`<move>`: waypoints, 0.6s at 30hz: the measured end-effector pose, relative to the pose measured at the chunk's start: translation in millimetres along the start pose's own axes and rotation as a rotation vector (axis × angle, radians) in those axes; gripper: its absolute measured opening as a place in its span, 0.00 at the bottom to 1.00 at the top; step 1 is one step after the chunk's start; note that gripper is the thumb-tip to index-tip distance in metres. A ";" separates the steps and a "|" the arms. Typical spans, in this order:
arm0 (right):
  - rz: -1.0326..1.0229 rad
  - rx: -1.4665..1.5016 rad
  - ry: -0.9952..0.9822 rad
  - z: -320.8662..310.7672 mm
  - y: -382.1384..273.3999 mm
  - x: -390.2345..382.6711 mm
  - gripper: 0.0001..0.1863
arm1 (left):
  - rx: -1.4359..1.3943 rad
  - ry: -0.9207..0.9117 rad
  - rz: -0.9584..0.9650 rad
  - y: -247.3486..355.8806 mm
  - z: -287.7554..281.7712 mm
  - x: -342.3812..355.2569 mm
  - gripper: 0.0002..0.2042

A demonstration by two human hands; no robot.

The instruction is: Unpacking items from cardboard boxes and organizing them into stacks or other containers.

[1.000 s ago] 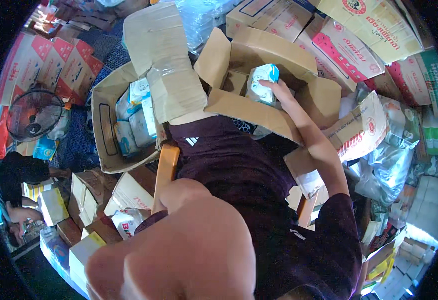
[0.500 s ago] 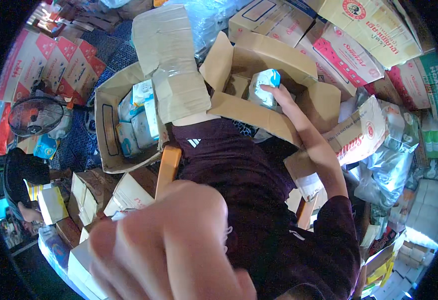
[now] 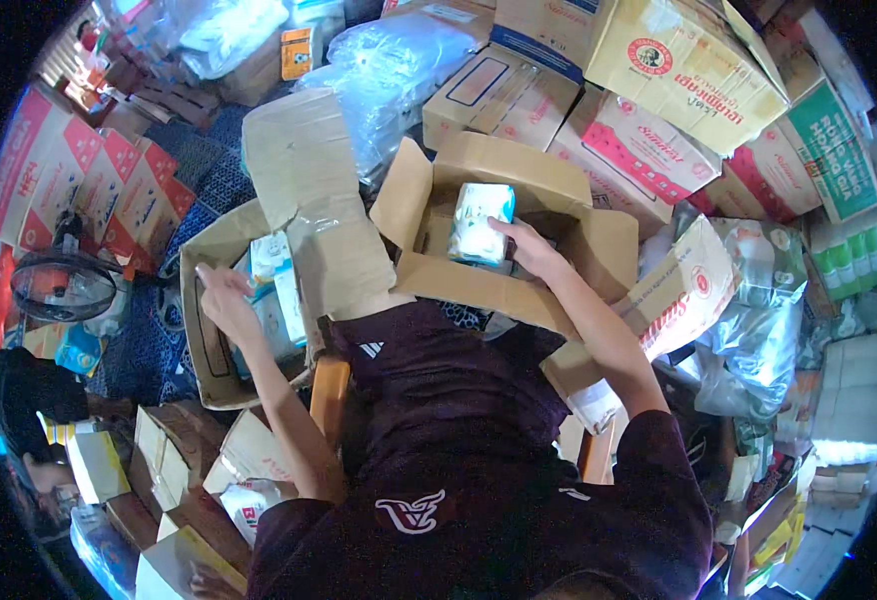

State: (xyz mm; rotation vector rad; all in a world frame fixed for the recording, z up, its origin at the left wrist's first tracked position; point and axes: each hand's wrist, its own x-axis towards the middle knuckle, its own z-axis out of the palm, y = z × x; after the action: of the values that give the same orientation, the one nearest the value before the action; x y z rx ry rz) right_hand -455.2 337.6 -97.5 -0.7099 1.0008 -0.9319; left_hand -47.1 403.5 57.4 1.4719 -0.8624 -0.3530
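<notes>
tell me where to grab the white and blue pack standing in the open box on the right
Probably from above, across the narrow sides of the white and blue pack. It stands upright in the open box, top exposed, walls close around. The right hand already grips its right edge.

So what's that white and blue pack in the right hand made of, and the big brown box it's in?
The white and blue pack looks like soft plastic film: it is glossy and catches the light, though that is a guess from the shine. The brown box looks like plain matte cardboard, with flaps folded open. The right hand grips the pack.
</notes>
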 end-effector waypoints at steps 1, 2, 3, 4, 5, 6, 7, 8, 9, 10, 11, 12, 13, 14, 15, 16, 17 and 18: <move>0.008 -0.028 0.012 0.5 -2.2 -0.8 0.24 | 0.238 -0.031 0.010 -13.6 -6.2 7.2 0.31; 0.009 -0.037 -0.014 -0.2 -4.7 -2.8 0.24 | 0.387 -0.079 -0.092 -27.3 -13.5 12.7 0.30; 0.123 -0.238 0.136 -1.7 -6.9 -5.8 0.24 | 0.374 -0.055 -0.060 -43.4 -16.1 13.6 0.30; 0.272 -0.459 0.353 -2.9 -7.8 -8.3 0.24 | 0.461 -0.032 -0.081 -59.8 -19.4 14.8 0.28; 0.241 -0.441 0.284 -4.6 -7.8 -10.3 0.24 | 0.530 -0.032 -0.099 -77.0 -21.2 14.4 0.27; 0.267 -0.553 0.244 -7.1 -7.1 -11.8 0.23 | 0.768 -0.039 -0.104 -93.6 -20.1 21.2 0.24; 0.300 -0.669 0.232 -9.8 -5.1 -11.8 0.23 | 0.760 0.003 -0.065 -111.5 -19.4 20.0 0.24; 0.294 -0.677 0.191 -11.7 -0.5 -10.2 0.23 | 0.788 -0.014 -0.067 -128.4 -20.2 19.4 0.23; 0.257 -0.729 0.190 -13.3 6.1 -7.5 0.22 | 0.815 -0.037 -0.049 -145.0 -20.8 18.0 0.23; 0.207 -0.752 0.165 -15.9 13.3 -3.5 0.21 | 0.891 -0.016 -0.017 -161.3 -19.2 17.8 0.20; 0.219 -0.780 0.175 -19.2 20.2 2.5 0.21 | 0.897 0.000 -0.022 -177.3 -17.3 11.5 0.20; 0.061 -1.112 0.045 -23.4 27.5 8.6 0.20 | 0.848 -0.232 -0.091 -191.7 -16.0 5.9 0.18; -0.041 -1.461 -0.046 -28.3 34.1 15.4 0.20 | 0.791 -0.461 -0.162 -204.4 -16.5 0.5 0.17; -0.018 -1.361 -0.114 -35.4 41.4 16.0 0.19 | 0.725 -0.683 -0.233 -215.2 -19.0 -3.1 0.15; -0.077 -1.358 -0.166 -40.5 47.0 19.5 0.19 | 0.651 -0.899 -0.304 -223.9 -25.5 -3.2 0.14; -0.005 -1.447 -0.194 -45.8 50.6 21.7 0.19 | 0.560 -0.860 -0.476 -232.0 -27.9 -5.7 0.14; 0.145 -1.572 -0.184 -49.6 53.4 24.3 0.20 | 0.506 -0.849 -0.600 -239.3 -27.6 -6.5 0.14; 0.136 -1.548 -0.201 -54.1 54.2 25.5 0.21 | 0.467 -0.840 -0.542 -245.7 -27.1 -6.5 0.14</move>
State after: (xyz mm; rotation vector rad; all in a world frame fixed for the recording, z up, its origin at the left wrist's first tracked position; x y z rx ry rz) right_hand -481.9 334.3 -173.6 -1.9103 1.4721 0.2330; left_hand 38.5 398.7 -174.6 2.0226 -1.2409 -1.3090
